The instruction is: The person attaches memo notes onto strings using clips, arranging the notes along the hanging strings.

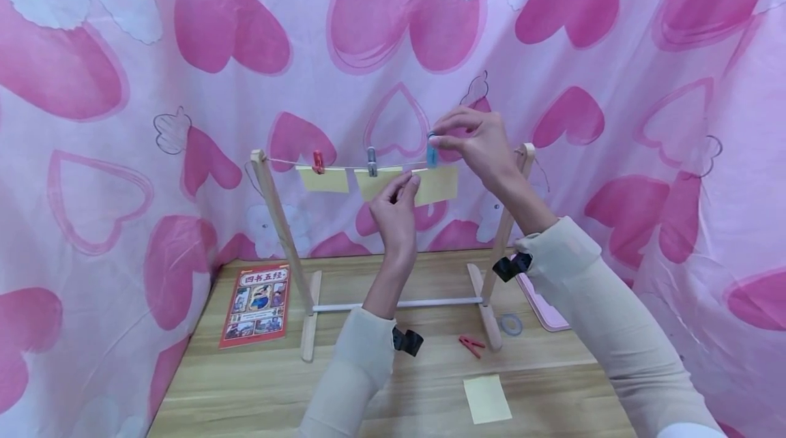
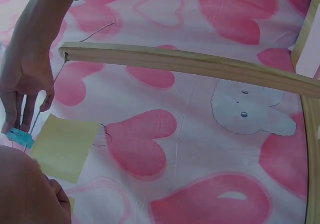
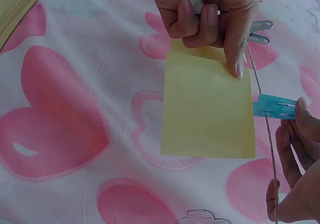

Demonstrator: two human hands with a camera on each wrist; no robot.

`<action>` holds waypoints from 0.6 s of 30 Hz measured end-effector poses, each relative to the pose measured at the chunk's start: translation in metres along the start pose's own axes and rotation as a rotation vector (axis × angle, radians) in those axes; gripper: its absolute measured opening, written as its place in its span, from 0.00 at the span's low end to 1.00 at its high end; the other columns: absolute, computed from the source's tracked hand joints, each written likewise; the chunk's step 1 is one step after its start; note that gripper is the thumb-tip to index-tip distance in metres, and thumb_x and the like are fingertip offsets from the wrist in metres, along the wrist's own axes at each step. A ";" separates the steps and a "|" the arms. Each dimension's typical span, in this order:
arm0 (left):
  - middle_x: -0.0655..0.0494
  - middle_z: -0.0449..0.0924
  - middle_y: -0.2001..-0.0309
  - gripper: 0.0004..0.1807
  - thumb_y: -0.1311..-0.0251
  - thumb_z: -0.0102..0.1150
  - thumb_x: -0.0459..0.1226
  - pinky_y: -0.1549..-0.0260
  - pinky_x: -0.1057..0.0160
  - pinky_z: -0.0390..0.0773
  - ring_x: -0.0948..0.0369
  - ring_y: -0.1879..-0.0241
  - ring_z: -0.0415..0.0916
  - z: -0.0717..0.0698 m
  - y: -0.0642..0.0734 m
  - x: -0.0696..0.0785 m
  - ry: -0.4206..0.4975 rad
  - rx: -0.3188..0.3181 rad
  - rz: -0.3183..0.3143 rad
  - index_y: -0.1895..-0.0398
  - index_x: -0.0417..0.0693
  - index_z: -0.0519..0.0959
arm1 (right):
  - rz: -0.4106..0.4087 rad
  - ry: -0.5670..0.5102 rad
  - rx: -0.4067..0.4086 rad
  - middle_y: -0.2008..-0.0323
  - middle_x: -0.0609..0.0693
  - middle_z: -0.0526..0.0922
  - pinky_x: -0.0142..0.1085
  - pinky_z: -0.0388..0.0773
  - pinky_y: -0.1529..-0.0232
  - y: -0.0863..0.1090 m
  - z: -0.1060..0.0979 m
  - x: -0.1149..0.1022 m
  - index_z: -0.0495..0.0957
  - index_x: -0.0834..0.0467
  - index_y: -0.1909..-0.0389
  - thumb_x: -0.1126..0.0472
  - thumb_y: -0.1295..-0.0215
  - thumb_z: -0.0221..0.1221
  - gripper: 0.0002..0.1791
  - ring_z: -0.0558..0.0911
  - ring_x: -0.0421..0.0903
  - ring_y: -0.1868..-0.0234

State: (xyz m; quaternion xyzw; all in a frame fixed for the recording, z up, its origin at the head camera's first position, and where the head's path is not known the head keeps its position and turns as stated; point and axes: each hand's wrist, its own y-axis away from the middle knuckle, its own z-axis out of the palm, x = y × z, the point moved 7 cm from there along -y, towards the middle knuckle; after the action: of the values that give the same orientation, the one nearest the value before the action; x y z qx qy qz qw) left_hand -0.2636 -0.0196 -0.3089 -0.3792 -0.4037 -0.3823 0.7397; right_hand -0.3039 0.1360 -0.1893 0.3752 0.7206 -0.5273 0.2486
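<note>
The right hand (image 1: 482, 144) is raised at the string (image 1: 344, 166) of a small wooden rack (image 1: 288, 247), pinching a blue peg (image 1: 432, 151) between thumb and fingertips. The peg sits on the string at the top edge of a yellow note (image 1: 437, 185), which hangs just below that hand. The left hand (image 1: 396, 209) is just below and to the left of the right one, its fingers curled onto the near edge of the same note, holding it up to the string. In the right wrist view the left fingers (image 3: 200, 21) grip the note's upper edge, and the blue peg (image 3: 274, 106) lies across the string at the note's side, its end held by the right fingertips.

Further left of the left hand, a grey peg (image 1: 371, 161) and a red peg (image 1: 318, 162) each hold another yellow note on the string. On the bench (image 1: 245, 390) below the hands lie a loose red peg (image 1: 471, 344), a spare yellow note (image 1: 487, 398), a roll of tape (image 1: 510, 324), a pink pad (image 1: 543, 308) and a red booklet (image 1: 256, 305).
</note>
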 end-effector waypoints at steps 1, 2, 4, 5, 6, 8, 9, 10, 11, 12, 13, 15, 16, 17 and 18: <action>0.62 0.69 0.73 0.10 0.29 0.73 0.32 0.70 0.73 0.68 0.65 0.68 0.66 0.000 -0.001 0.000 0.003 0.005 0.001 0.49 0.36 0.92 | -0.001 0.004 -0.006 0.60 0.50 0.91 0.42 0.75 0.38 0.000 0.001 0.000 0.93 0.66 0.58 0.68 0.34 0.76 0.07 0.83 0.45 0.48; 0.62 0.69 0.73 0.10 0.30 0.73 0.32 0.70 0.73 0.68 0.65 0.68 0.67 0.001 -0.001 0.000 0.003 0.009 0.003 0.49 0.36 0.92 | 0.000 0.011 -0.013 0.60 0.51 0.91 0.42 0.74 0.38 -0.001 0.002 0.000 0.93 0.66 0.58 0.68 0.34 0.76 0.07 0.83 0.45 0.48; 0.62 0.69 0.73 0.10 0.29 0.73 0.31 0.70 0.73 0.68 0.66 0.68 0.67 0.001 -0.001 0.000 0.006 0.012 0.007 0.49 0.36 0.92 | -0.001 0.036 -0.022 0.59 0.53 0.91 0.43 0.74 0.38 -0.001 0.003 0.000 0.93 0.65 0.57 0.68 0.34 0.76 0.07 0.83 0.44 0.48; 0.62 0.69 0.73 0.10 0.29 0.73 0.31 0.70 0.73 0.68 0.66 0.68 0.67 0.002 -0.001 0.001 0.008 0.011 0.009 0.49 0.36 0.92 | -0.002 0.049 -0.026 0.58 0.54 0.91 0.43 0.74 0.37 -0.001 0.004 0.000 0.93 0.65 0.57 0.68 0.34 0.75 0.07 0.82 0.44 0.47; 0.62 0.69 0.73 0.10 0.29 0.72 0.31 0.70 0.73 0.68 0.66 0.68 0.66 0.002 -0.002 0.001 0.008 0.011 0.010 0.48 0.36 0.92 | -0.004 0.059 -0.028 0.57 0.55 0.91 0.44 0.74 0.36 -0.001 0.004 0.000 0.93 0.65 0.57 0.68 0.34 0.75 0.07 0.82 0.45 0.47; 0.62 0.69 0.72 0.10 0.28 0.72 0.31 0.70 0.73 0.67 0.66 0.68 0.66 0.003 -0.001 0.002 0.012 0.008 0.015 0.48 0.36 0.91 | -0.005 0.081 -0.031 0.57 0.57 0.91 0.46 0.73 0.34 -0.001 0.005 -0.001 0.93 0.65 0.57 0.68 0.34 0.75 0.07 0.82 0.45 0.46; 0.62 0.69 0.72 0.11 0.28 0.72 0.31 0.70 0.73 0.67 0.66 0.68 0.66 0.004 -0.001 0.002 0.016 0.006 0.016 0.48 0.35 0.91 | -0.005 0.089 -0.032 0.56 0.57 0.91 0.48 0.73 0.33 -0.001 0.006 -0.002 0.93 0.65 0.57 0.69 0.34 0.75 0.06 0.82 0.46 0.46; 0.62 0.69 0.72 0.11 0.28 0.71 0.31 0.70 0.73 0.68 0.65 0.67 0.66 0.004 -0.001 0.002 0.017 0.004 0.020 0.48 0.35 0.91 | -0.005 0.101 -0.034 0.56 0.58 0.91 0.50 0.73 0.32 -0.001 0.006 -0.002 0.93 0.65 0.58 0.69 0.34 0.75 0.06 0.82 0.47 0.45; 0.62 0.69 0.72 0.11 0.28 0.71 0.32 0.69 0.73 0.68 0.65 0.67 0.67 0.005 -0.001 0.002 0.017 0.004 0.021 0.47 0.36 0.91 | -0.004 0.112 -0.041 0.56 0.58 0.91 0.51 0.72 0.31 -0.001 0.007 -0.003 0.93 0.65 0.57 0.69 0.34 0.75 0.06 0.82 0.48 0.45; 0.62 0.69 0.71 0.11 0.27 0.71 0.32 0.69 0.73 0.69 0.65 0.67 0.67 0.005 -0.001 0.002 0.017 0.005 0.025 0.47 0.36 0.91 | -0.004 0.124 -0.048 0.55 0.58 0.91 0.52 0.72 0.31 0.000 0.008 -0.003 0.93 0.64 0.57 0.69 0.34 0.75 0.06 0.83 0.48 0.44; 0.62 0.69 0.71 0.11 0.27 0.71 0.32 0.69 0.72 0.69 0.65 0.67 0.67 0.005 0.000 0.003 0.016 0.007 0.029 0.47 0.36 0.91 | -0.004 0.138 -0.057 0.55 0.58 0.91 0.53 0.72 0.30 0.000 0.009 -0.003 0.93 0.64 0.57 0.68 0.34 0.75 0.06 0.83 0.49 0.44; 0.61 0.69 0.71 0.11 0.27 0.71 0.32 0.69 0.72 0.68 0.65 0.67 0.67 0.005 0.000 0.003 0.015 0.010 0.035 0.46 0.36 0.91 | -0.006 0.159 -0.074 0.54 0.59 0.91 0.53 0.73 0.30 0.001 0.011 -0.002 0.93 0.64 0.56 0.68 0.33 0.74 0.07 0.83 0.51 0.43; 0.61 0.69 0.71 0.11 0.27 0.71 0.33 0.69 0.72 0.68 0.64 0.67 0.67 0.005 0.000 0.003 0.014 0.012 0.038 0.46 0.36 0.91 | -0.008 0.170 -0.081 0.54 0.59 0.91 0.53 0.73 0.31 0.001 0.012 -0.002 0.93 0.65 0.56 0.68 0.33 0.74 0.07 0.83 0.52 0.43; 0.61 0.69 0.71 0.11 0.27 0.71 0.33 0.70 0.72 0.68 0.64 0.67 0.67 0.005 0.001 0.004 0.016 0.014 0.039 0.46 0.36 0.91 | -0.009 0.176 -0.086 0.53 0.59 0.91 0.52 0.72 0.31 0.002 0.012 -0.001 0.93 0.65 0.55 0.67 0.33 0.74 0.08 0.83 0.52 0.43; 0.61 0.69 0.71 0.12 0.27 0.71 0.33 0.70 0.72 0.68 0.64 0.68 0.67 0.005 0.001 0.004 0.019 0.016 0.041 0.46 0.36 0.91 | -0.011 0.177 -0.089 0.54 0.60 0.90 0.52 0.72 0.31 0.002 0.012 -0.001 0.92 0.65 0.55 0.67 0.32 0.74 0.08 0.83 0.53 0.43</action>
State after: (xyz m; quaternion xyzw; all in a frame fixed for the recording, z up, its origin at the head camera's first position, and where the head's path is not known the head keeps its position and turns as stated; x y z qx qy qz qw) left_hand -0.2628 -0.0160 -0.3037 -0.3776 -0.3920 -0.3674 0.7542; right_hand -0.3021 0.1250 -0.1938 0.4051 0.7644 -0.4610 0.1976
